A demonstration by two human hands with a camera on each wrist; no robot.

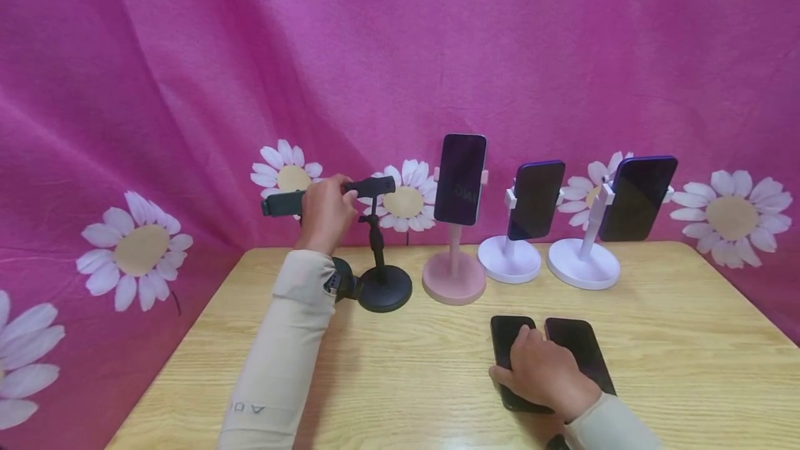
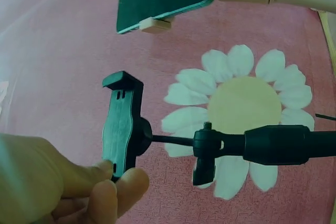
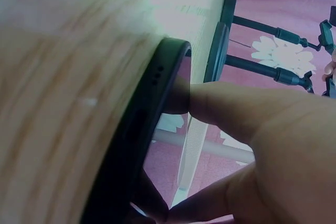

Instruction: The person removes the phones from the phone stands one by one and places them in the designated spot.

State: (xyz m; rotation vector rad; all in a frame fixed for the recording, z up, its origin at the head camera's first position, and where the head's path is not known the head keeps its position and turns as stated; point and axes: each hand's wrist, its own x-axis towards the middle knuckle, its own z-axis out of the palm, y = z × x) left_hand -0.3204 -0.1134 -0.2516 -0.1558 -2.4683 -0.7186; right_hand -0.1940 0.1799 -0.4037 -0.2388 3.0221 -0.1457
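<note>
Clamp (image 1: 378, 186) of the right black stand (image 1: 385, 290), at far left, is pinched by the left hand (image 1: 326, 212), while the right hand (image 1: 546, 370) only touches the near left phone (image 1: 507, 340), so a too strong sideways pull could tip this stand.

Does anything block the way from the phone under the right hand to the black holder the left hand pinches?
Nothing visible does. Between the phone and the black stand bearing the holder lies only table; the pink stand rises close to the right of that path.
</note>
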